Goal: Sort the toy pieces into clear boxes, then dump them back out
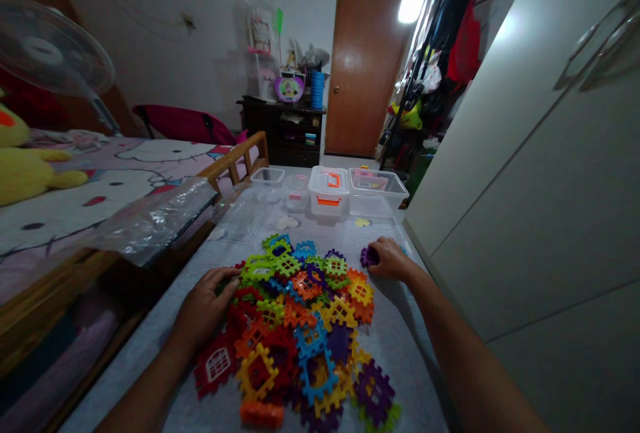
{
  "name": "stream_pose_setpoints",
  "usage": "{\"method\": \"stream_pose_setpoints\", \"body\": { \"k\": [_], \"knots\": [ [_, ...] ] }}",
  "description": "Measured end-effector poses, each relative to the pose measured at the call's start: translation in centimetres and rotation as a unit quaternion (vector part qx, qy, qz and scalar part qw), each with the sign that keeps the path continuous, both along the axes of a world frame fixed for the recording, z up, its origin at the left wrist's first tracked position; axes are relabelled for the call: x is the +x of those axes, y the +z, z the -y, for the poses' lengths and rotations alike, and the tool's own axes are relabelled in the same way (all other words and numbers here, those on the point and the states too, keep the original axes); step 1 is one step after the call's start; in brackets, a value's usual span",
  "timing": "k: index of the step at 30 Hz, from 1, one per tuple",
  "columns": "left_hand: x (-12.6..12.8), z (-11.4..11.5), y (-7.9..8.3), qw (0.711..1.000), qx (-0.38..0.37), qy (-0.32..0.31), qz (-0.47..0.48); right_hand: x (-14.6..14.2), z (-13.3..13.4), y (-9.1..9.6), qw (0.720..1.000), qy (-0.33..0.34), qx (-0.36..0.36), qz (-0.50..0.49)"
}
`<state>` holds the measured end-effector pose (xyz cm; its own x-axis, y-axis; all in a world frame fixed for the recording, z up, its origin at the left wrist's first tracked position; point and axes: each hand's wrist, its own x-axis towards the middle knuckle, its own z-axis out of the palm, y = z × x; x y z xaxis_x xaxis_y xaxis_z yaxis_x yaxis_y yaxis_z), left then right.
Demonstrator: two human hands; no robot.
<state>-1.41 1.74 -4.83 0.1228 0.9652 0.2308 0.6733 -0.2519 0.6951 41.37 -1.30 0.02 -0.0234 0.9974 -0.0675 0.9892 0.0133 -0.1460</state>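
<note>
A heap of colourful plastic interlocking building blocks (307, 293) with notched edges, many with window cut-outs, covers the middle of the table. At its right edge, my right hand (393, 259) is closed on a purple building block (369, 257), held at the tabletop. My left hand (203, 306) rests against the heap's left side, with thumb and fingers apart near the green and red blocks. Some fingertips there are partly hidden. Close to me lie a red window block (218, 364), an orange block (261, 413) and a purple window block (374, 389).
Clear plastic boxes stand along the table's far end, among them a lidded box with orange latches (329, 191) and a larger open bin (377, 193). A clear lid (243, 221) lies at the left. The bed rail (235, 166) and a white cabinet (545, 186) flank the table.
</note>
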Motion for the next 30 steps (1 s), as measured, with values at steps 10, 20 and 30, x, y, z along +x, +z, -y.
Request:
{"method": "stream_pose_setpoints", "body": {
  "k": [10,20,30],
  "knots": [
    [0.0,0.0,0.0,1.000,0.007,0.000,-0.001,3.0,-0.3,2.5,0.996,-0.041,0.043,-0.064],
    [-0.1,-0.1,0.1,1.000,-0.001,0.001,-0.009,-0.2,0.1,0.7,1.000,-0.005,0.010,-0.004],
    [-0.1,-0.2,0.1,1.000,0.005,-0.003,-0.006,1.2,-1.3,1.4,0.999,0.023,-0.027,0.033]
  ]
}}
